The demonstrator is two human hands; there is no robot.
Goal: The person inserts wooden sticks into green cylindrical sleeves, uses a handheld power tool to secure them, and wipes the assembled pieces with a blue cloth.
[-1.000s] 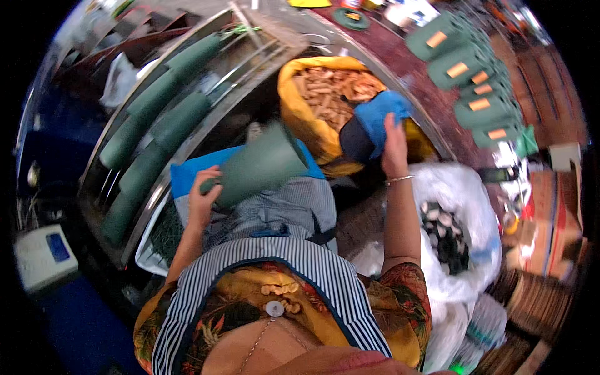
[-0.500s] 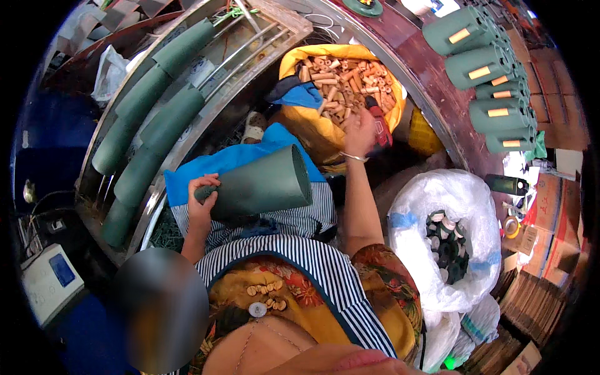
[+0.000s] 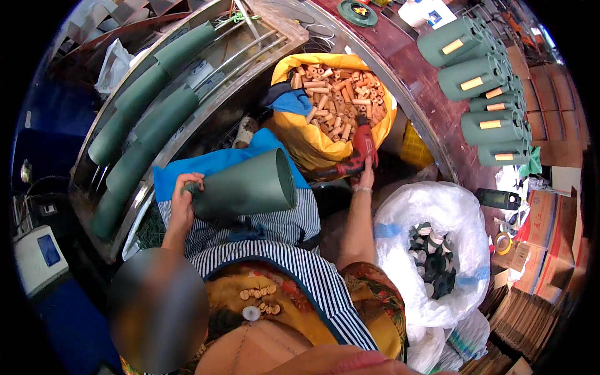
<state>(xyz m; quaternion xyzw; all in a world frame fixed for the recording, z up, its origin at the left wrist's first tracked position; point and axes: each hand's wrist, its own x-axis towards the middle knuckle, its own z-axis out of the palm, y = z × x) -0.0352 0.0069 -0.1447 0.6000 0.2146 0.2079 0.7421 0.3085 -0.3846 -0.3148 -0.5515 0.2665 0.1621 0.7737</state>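
My left hand (image 3: pixel 182 199) is closed on the narrow end of a dark green tapered tube (image 3: pixel 247 186). The tube lies across my lap, its wide open mouth facing right. My right hand (image 3: pixel 365 177) grips a red power drill (image 3: pixel 364 147), whose front end points away from me. Behind the drill stands a yellow sack (image 3: pixel 300 134) filled with short tan cylinders (image 3: pixel 340 103). I cannot make out what tip the drill carries.
Rows of green tubes (image 3: pixel 139 97) lie in a metal-edged rack (image 3: pixel 250 78) on the left. Green cylinders with tan pegs (image 3: pixel 494 125) line a dark red bench (image 3: pixel 400 69). A white plastic sack (image 3: pixel 390 250) with small dark and white parts stands at right, near cardboard boxes (image 3: pixel 544 256).
My right hand has come back from the cylinders in the yellow sack and taken hold of the red power drill. The left hand still holds the green tube.
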